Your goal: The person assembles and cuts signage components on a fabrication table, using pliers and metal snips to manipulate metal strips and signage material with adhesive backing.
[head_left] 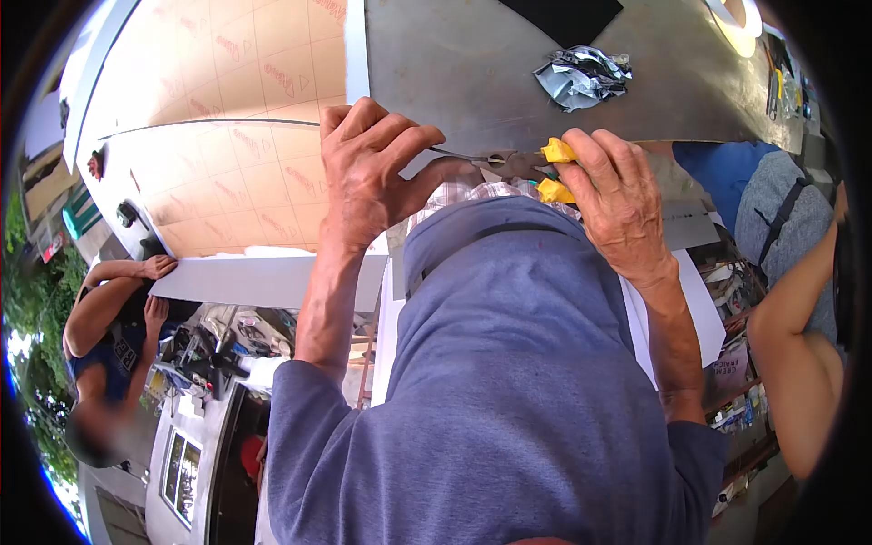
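Observation:
My left hand (377, 163) is closed, thumb and fingers pinching a thin dark wire (461, 156). From that hand the wire runs right to the metal jaws of the pliers (520, 165), which overlap its end in this view. My right hand (618, 195) is wrapped around the pliers' handles, which have yellow grips with the ends apart. Left of my left hand, a thin dark line (227, 121) stretches across a brown sheet (245, 173) with red print and grid lines.
Crumpled silver-black foil (586, 79) and a black sheet (568, 16) lie on the metal tabletop (454, 68). A roll of tape (738, 27) is at the far right corner. One person (113, 354) sits at left, by a grey panel (263, 282); another person's arm (799, 354) is at right.

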{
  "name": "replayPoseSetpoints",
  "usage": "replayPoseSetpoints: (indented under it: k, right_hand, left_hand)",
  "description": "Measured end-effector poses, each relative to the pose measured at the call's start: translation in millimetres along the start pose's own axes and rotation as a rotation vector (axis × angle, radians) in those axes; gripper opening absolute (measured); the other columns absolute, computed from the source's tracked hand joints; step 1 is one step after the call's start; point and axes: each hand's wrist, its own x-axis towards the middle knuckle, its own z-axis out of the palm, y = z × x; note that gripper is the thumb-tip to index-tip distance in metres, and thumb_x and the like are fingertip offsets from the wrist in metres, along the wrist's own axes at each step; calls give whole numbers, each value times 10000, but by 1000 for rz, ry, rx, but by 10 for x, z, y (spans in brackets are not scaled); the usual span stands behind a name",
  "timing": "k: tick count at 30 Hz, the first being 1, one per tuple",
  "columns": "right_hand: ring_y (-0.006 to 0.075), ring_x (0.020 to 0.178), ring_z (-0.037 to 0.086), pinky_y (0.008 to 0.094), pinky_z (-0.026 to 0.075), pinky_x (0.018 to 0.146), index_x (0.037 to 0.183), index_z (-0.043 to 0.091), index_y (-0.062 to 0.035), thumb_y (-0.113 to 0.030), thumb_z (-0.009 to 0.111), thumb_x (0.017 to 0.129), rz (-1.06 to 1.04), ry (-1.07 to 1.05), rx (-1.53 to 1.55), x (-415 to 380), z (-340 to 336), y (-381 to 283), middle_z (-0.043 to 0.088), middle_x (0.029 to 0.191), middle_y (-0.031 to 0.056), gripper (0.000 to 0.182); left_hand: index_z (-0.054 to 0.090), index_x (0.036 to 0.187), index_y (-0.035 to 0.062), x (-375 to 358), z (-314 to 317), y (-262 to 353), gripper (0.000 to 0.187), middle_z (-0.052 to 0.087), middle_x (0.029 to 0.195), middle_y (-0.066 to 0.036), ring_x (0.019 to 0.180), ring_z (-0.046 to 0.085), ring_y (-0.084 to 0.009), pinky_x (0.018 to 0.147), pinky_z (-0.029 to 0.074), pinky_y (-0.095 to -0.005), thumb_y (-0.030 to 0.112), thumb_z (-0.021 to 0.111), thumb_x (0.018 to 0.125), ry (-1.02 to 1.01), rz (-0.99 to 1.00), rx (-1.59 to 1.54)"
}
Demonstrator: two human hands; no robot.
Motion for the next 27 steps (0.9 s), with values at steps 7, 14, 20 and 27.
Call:
replayPoseSetpoints:
  k: [7, 14, 20, 27]
  right_hand:
    - [249, 1170, 543, 384, 520, 935, 992, 733, -16, -84, 767, 791, 22, -38, -6, 1, -24, -30, 571, 1304, 45, 216]
    - [240, 1112, 562, 387, 534, 881, 955, 717, -20, -97, 768, 784, 25, -39, 28, 3, -25, -27, 567, 1284, 35, 195]
    - [206, 949, 555, 367, 526, 742, 897, 690, -29, -114, 756, 795, 17, -64, 51, -16, -27, -32, 564, 1219, 15, 149]
    - [198, 892, 540, 342, 502, 679, 847, 637, -32, -123, 746, 784, 51, -94, 4, -66, 4, -139, 556, 1128, 49, 156]
  left_hand:
    - [743, 798, 207, 12, 25, -2, 368, 673, 722, 98, 744, 534, -133, 771, 372, -324, 409, 934, 557, 16, -14, -9]
    - [739, 791, 202, -6, 28, 7, 381, 655, 695, 95, 737, 527, -138, 766, 367, -324, 428, 930, 551, 6, -28, -41]
    - [700, 725, 177, -8, 77, 8, 397, 608, 656, 75, 720, 496, -155, 733, 320, -341, 465, 913, 555, 34, -21, -75]
    - [697, 702, 156, -16, 120, 42, 375, 584, 633, 60, 704, 486, -164, 739, 310, -347, 425, 924, 574, 28, -45, -114]
